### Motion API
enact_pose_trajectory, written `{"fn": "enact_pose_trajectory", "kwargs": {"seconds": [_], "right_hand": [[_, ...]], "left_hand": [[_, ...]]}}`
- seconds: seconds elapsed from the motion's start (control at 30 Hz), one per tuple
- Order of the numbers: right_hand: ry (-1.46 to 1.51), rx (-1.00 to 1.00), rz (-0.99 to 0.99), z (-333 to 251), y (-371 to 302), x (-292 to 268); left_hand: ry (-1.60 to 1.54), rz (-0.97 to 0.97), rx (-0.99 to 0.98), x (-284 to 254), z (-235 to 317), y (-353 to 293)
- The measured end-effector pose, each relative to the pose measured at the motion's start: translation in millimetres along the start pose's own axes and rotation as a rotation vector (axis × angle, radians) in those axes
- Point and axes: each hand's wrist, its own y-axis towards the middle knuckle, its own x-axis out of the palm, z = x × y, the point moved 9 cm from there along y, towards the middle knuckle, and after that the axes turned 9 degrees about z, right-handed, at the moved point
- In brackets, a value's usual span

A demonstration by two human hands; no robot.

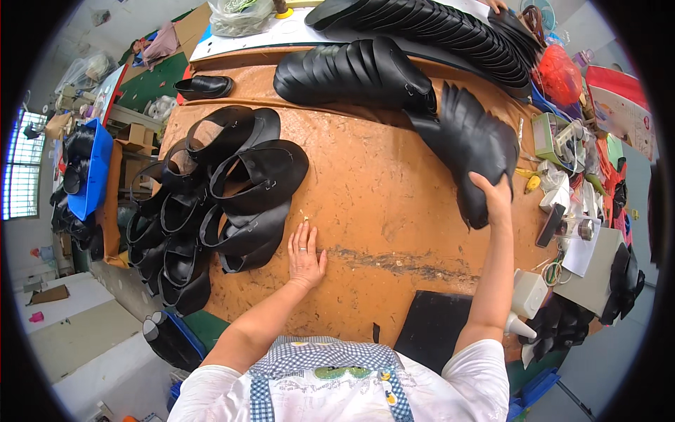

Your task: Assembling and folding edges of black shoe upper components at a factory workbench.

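My left hand [306, 257] lies flat on the orange-brown worktable [365, 183], fingers stretched out, holding nothing. Just beyond it on the left stand several black leather shoe uppers [271, 167], sewn into rounded shapes and piled in rows. On the right, my right hand [494, 197] grips the near end of a fanned stack of flat black leather shoe pieces [478, 137], thumb on top; the fingers underneath are partly hidden. That stack's far end touches another overlapping row of black leather pieces [351, 74] at the back of the table.
A longer row of black leather pieces [436, 35] lies on the white-topped table behind, near another person's hand [496, 5]. One black shoe [204, 86] sits far left. A black mat [432, 327] lies near me; a phone [550, 225] and a white glue bottle [519, 325] are at right.
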Motion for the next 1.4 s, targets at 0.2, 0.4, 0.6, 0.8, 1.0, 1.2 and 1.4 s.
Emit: {"fn": "enact_pose_trajectory", "kwargs": {"seconds": [0.2,0.4,0.6,0.8,1.0,1.2,1.4], "right_hand": [[0.316,-0.041,0.041,-40.2,-18.6,-23.3],[0.207,-0.397,-0.029,-87.4,14.1,24.4],[-0.617,-0.543,-0.23,39.8,145.7,65.2],[-0.566,-0.229,-0.216,50.5,167.0,87.2],[-0.213,-0.142,-0.256,69.3,173.0,101.7],[-0.492,-0.115,-0.08,123.6,221.7,67.1],[-0.916,-0.028,0.206,130.0,209.3,35.6]], "left_hand": [[0.002,0.009,0.013,4.0,-1.4,-2.1],[0.013,0.0,-0.011,0.4,-3.1,-3.9],[-0.014,-0.025,-0.011,10.4,1.8,-1.3],[-0.012,-0.047,-0.041,4.2,-7.9,-3.9],[-0.003,-0.033,-0.04,2.5,-7.8,-5.8],[-0.055,-0.038,-0.057,1.2,-6.2,-2.8],[-0.093,-0.008,-0.063,4.7,-7.5,-3.9]]}}
